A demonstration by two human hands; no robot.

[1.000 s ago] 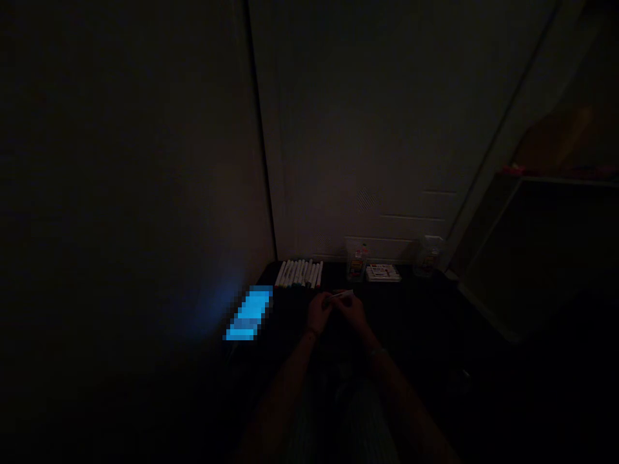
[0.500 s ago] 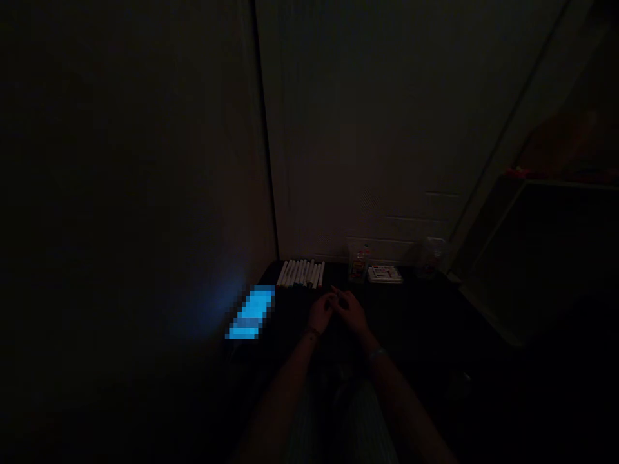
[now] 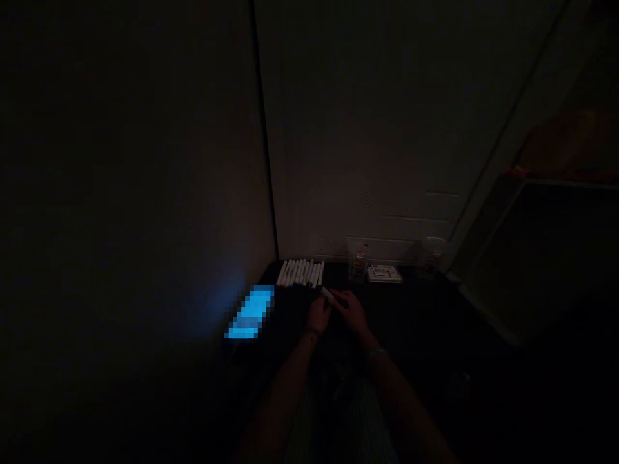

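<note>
White stick-shaped marker: raised over the dark, flat counter [image 3: 406, 316] between the 2 hands; the white stick-shaped marker [image 3: 327, 294] slants toward 10 o'clock.
Right grip: the bare right hand [image 3: 352, 312] appears to have its fingers clamped on the marker's near end.
Left grip: the bare left hand [image 3: 318, 314] is beside the marker, under its far half; I cannot tell whether its fingers are closed on it.
Drop risk: if the right fingers loosen while the left has no firm hold, the marker could slip and roll, and on so dark a surface it would be hard to find.
Marker row at 11 o'clock: the side-by-side row of white markers [image 3: 300, 274] lies just beyond the held tip; a forward nudge could fan them out of line.
Clear containers at 1 and 2 o'clock: the nearer clear plastic container [image 3: 358, 265] and the farther clear plastic container [image 3: 432, 258] could tip if the right forearm swung wide.
Glow at 9 o'clock: a bright blue rectangle [image 3: 250, 314] gives little light here, so cap colours could be misread.
</note>
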